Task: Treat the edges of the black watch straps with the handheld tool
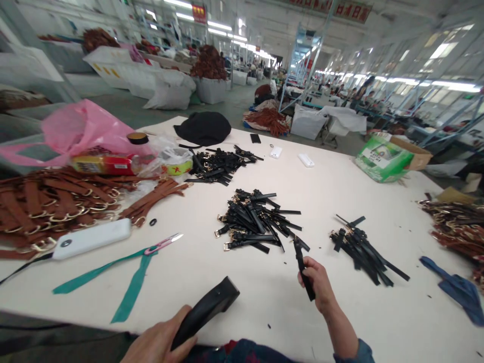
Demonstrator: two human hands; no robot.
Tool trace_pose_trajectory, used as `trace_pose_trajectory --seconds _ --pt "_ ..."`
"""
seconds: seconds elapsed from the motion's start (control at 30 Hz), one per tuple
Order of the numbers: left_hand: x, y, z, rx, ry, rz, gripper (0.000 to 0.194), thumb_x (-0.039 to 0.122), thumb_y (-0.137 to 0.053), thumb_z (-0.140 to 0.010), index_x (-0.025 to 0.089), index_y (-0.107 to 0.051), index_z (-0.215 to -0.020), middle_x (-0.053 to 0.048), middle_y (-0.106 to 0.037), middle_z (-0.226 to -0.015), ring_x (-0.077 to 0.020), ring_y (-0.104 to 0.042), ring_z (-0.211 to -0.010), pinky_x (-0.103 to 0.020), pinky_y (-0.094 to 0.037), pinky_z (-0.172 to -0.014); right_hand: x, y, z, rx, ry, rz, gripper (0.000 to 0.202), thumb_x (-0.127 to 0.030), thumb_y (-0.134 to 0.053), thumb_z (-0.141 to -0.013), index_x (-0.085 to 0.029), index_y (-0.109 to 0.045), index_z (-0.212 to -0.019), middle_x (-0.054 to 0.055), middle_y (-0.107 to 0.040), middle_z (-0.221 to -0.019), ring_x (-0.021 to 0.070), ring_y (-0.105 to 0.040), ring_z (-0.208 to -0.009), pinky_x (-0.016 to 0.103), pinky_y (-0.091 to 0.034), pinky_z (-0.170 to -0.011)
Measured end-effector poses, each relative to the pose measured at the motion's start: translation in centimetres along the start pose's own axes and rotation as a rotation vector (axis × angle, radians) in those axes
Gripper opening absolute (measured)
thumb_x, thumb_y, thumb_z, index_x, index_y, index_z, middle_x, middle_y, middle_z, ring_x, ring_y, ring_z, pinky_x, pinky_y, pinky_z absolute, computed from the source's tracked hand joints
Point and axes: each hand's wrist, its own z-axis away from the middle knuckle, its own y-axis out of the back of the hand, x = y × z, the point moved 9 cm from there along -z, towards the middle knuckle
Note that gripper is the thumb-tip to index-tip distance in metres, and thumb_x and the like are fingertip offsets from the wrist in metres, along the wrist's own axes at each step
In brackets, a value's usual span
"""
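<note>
Our right hand pinches a black strap — slim, straight, smooth-looking — over the surface, beside the middle heap of straps; our left hand grips a black handheld tool. Beyond, we see a pale bin brimming with brown pieces.

You're in a factory workshop: your surface carries brown straps at its left edge; loaded bins (tube lights overhead) stand past the far edge.
</note>
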Motion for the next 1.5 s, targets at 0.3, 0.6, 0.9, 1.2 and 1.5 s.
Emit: trace_pose_trajectory --seconds 0.3,0.6,0.9,1.2,1.5 --pt "0.7 2.0 -0.3 0.02 -0.05 -0.062 0.031 0.047 -0.036 -0.076 0.026 -0.047 -0.096 -0.001 -0.062 -0.074 -0.0185 -0.058 -0.071 -0.025 -0.038 -0.061 0.6 -9.0 3.3 -0.288 0.147 0.812 0.031 -0.007 -0.041 -0.058 -0.022 -0.055 -0.082 0.0 -0.059 -0.067 0.0151 -0.051 -0.063 0.024 -0.031 -0.055" --pt "2.6 0.4 -1.8 -0.046 -0.081 -0.178 0.033 0.047 -0.034 -0.077 0.025 -0.045 -0.1 -0.003 -0.063 -0.079 -0.0197 -0.059 -0.074 -0.027 -0.038 -0.061 -1.0 -8.5 3.4 -0.154 0.374 0.798 0.04 -0.028 -0.057 -0.069 -0.024 -0.053 -0.108 0.006 -0.053 -0.099 0.0224 -0.046 -0.091 0.034 -0.036 -0.079" --pt "4.6 -1.7 -3.6 -0.046 -0.136 -0.299 0.037 0.048 -0.031 -0.078 0.024 -0.042 -0.105 -0.006 -0.064 -0.084 -0.0228 -0.059 -0.077 -0.03 -0.04 -0.062 0.5 -9.2 2.9 -0.079 0.463 0.641 0.026 -0.029 -0.058 -0.074 -0.023 -0.059 -0.1 0.006 -0.053 -0.09 0.0211 -0.045 -0.088 0.036 -0.037 -0.078" --pt "4.1 -2.0 -3.7 -0.079 -0.124 -0.337 0.035 0.049 -0.031 -0.078 0.025 -0.039 -0.102 -0.005 -0.064 -0.083 -0.022 -0.06 -0.075 -0.03 -0.04 -0.059 0.2 -8.5 3.2 -0.057 0.557 0.52 0.025 -0.023 -0.058 -0.073 -0.023 -0.06 -0.098 0.006 -0.055 -0.087 0.0207 -0.048 -0.085 0.036 -0.041 -0.074" --pt "6.8 -2.2 -3.9 -0.071 -0.174 -0.378 0.034 0.047 -0.032 -0.078 0.024 -0.04 -0.102 -0.007 -0.064 -0.083 -0.0234 -0.06 -0.075 -0.032 -0.041 -0.061 0.8 -8.5 2.9 -0.038 0.544 0.534 0.025 -0.024 -0.06 -0.072 -0.023 -0.061 -0.097 0.006 -0.054 -0.085 0.0202 -0.048 -0.082 0.035 -0.041 -0.072"
